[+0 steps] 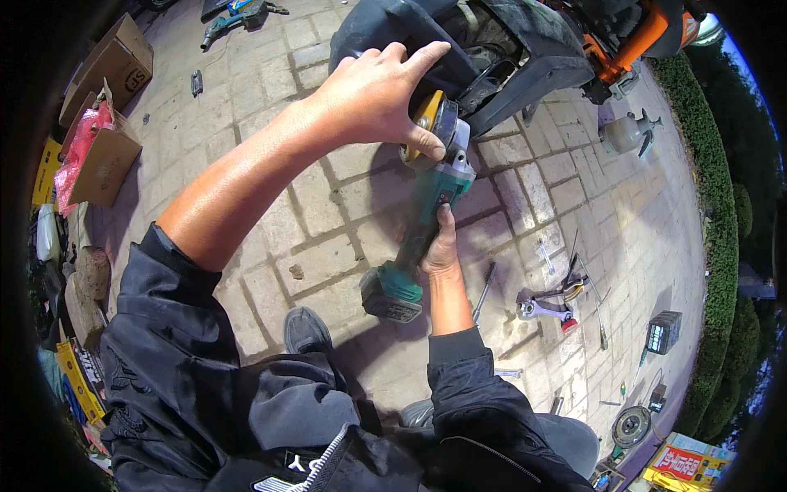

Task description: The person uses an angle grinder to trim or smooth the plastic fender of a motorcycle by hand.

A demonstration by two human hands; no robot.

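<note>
A green and black cordless angle grinder (435, 193) is held tilted in front of me, its battery (392, 293) toward my feet. My right hand (443, 242) is wrapped round its body, thumb on top and the other fingers mostly hidden. At the grinder's head sits a yellow disc (426, 123) next to a dark guard. My left hand (377, 98) is open there, thumb across the disc's near side and index finger stretched away above it. Whether its other fingers touch the disc, I cannot tell.
Ahead stands a machine with dark plastic panels (533, 74) and an orange frame (635, 49). On the brick paving to the right lie a purple metal part (545, 312), screwdrivers and a spare battery (663, 332). Cardboard boxes (111, 164) stand at left; a spray bottle (627, 134) stands far right.
</note>
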